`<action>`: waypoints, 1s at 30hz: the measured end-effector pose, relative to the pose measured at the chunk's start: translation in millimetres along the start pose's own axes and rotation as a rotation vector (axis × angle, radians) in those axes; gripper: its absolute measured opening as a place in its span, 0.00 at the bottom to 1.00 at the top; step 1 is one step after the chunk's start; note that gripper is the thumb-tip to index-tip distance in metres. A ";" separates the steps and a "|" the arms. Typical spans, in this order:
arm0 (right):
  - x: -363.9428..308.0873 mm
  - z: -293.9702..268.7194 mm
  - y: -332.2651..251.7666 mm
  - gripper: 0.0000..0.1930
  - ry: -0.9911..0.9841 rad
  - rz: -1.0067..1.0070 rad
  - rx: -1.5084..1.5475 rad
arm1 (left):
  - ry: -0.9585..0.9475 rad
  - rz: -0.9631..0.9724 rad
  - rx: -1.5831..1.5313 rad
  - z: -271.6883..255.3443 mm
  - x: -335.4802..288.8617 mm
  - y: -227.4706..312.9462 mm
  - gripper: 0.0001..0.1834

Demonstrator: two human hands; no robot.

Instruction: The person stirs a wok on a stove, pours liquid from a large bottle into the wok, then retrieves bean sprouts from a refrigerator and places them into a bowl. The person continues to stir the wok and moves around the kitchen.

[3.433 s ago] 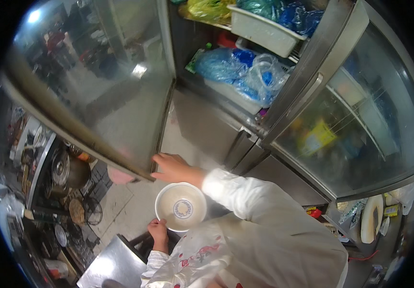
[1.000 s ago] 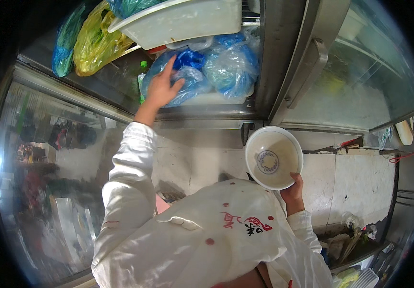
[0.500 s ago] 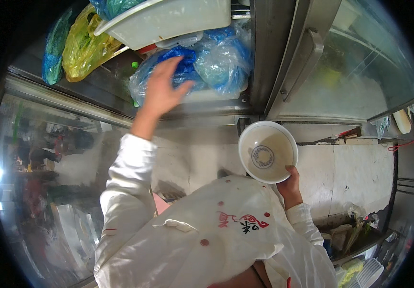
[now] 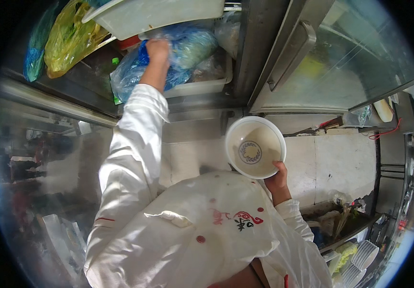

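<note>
At the fridge shelf, my left hand [image 4: 158,51] is closed on a clear-blue plastic bag [image 4: 188,45], with its fingertips partly hidden. Pale contents show through the bag, which lies over a white tray [image 4: 200,87]. Another blue plastic bag [image 4: 129,72] rests against it on the left. My right hand [image 4: 277,178] grips the rim of a white bowl [image 4: 269,144], thumb inside. Tilted toward me, the bowl shows a bare inside with a blue wreath printed on its bottom.
A white plastic tub [image 4: 161,15] sits above the bags. Yellow [image 4: 70,41] and blue-green bags hang over the shelf at left. Glass doors with metal frames stand open on both sides, the right one with a handle [image 4: 295,53]. Below right is a bin of scraps [image 4: 334,223].
My left hand has moved from hovering over the bags to closing on one, and the clear-blue bag has shifted left, baring part of the tray. My right hand still holds the bowl.
</note>
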State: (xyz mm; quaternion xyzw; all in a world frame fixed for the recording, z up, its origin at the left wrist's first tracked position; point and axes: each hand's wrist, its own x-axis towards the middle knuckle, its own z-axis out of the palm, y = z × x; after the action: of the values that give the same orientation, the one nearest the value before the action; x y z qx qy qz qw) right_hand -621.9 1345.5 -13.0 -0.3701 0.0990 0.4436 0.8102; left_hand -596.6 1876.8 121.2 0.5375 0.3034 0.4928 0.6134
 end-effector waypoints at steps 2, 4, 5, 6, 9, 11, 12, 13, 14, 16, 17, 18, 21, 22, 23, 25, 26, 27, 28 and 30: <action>-3.6 0.2 -0.8 0.32 0.027 -0.033 -0.022 | 0.006 -0.049 -0.169 -11.1 8.9 8.4 0.08; -7.9 1.0 0.5 0.32 0.040 -0.038 -0.029 | 0.042 -0.045 -0.131 -10.9 8.6 11.2 0.08; -9.0 1.9 1.3 0.32 0.049 -0.033 -0.028 | 0.060 -0.068 -0.119 -9.5 6.9 11.1 0.08; -10.4 2.8 2.0 0.32 0.036 -0.033 -0.021 | 0.055 -0.030 -0.138 -8.1 4.5 9.6 0.08; -14.6 7.6 5.8 0.32 0.083 -0.031 -0.034 | 0.039 -0.025 -0.178 -5.2 4.1 1.8 0.09; -19.1 12.0 7.9 0.32 0.106 -0.024 -0.065 | 0.032 0.020 -0.178 -6.8 7.7 -4.2 0.09; -20.3 14.9 9.6 0.33 0.117 -0.022 -0.068 | 0.013 0.008 -0.172 -6.8 9.6 -6.7 0.09; -22.0 17.7 11.3 0.33 0.121 -0.028 -0.083 | 0.089 0.044 -0.037 -1.8 6.9 -10.3 0.07; -24.1 20.8 12.8 0.33 0.126 -0.037 -0.088 | 0.025 -0.033 -0.258 -0.1 4.0 -11.5 0.05; -27.8 26.3 16.0 0.33 0.129 -0.046 -0.098 | -0.037 -0.121 -0.438 10.2 -11.4 -13.7 0.05; -28.4 28.9 17.1 0.33 0.122 -0.043 -0.105 | -0.090 -0.024 0.071 23.5 -31.1 -18.1 0.11; -27.3 31.3 18.8 0.34 0.085 -0.045 -0.104 | -0.228 -0.002 0.567 36.8 -51.6 -18.5 0.18; -19.0 38.3 24.6 0.34 0.083 -0.053 -0.121 | -0.732 0.607 1.064 48.0 -109.7 -5.1 0.46; -15.5 40.0 25.6 0.34 0.075 -0.051 -0.125 | -0.821 0.547 1.022 42.1 -109.7 6.0 0.47; -11.7 41.6 26.4 0.34 0.057 -0.056 -0.122 | -0.828 0.472 0.944 31.9 -108.1 18.1 0.45; -9.9 43.0 29.4 0.34 0.004 -0.038 -0.080 | -0.741 0.523 0.848 4.3 -101.0 40.0 0.37; -6.8 43.8 30.4 0.34 0.013 -0.031 -0.090 | -0.652 0.652 0.824 -12.0 -91.9 50.5 0.32; -5.3 44.0 30.8 0.34 -0.003 -0.026 -0.091 | -0.634 0.618 0.931 -29.3 -80.1 60.4 0.27; -3.0 44.7 32.2 0.34 0.003 -0.021 -0.098 | -0.589 0.667 0.999 -46.6 -67.7 70.7 0.21; 1.5 45.7 33.8 0.33 -0.028 -0.005 -0.054 | -0.609 0.514 1.369 -79.7 -49.3 87.3 0.17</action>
State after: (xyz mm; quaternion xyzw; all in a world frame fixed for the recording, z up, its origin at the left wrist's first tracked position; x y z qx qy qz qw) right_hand -655.4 1389.2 1.3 -0.3861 0.0748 0.4491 0.8023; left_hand -709.1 1854.1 178.0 0.9597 0.2243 0.1542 0.0695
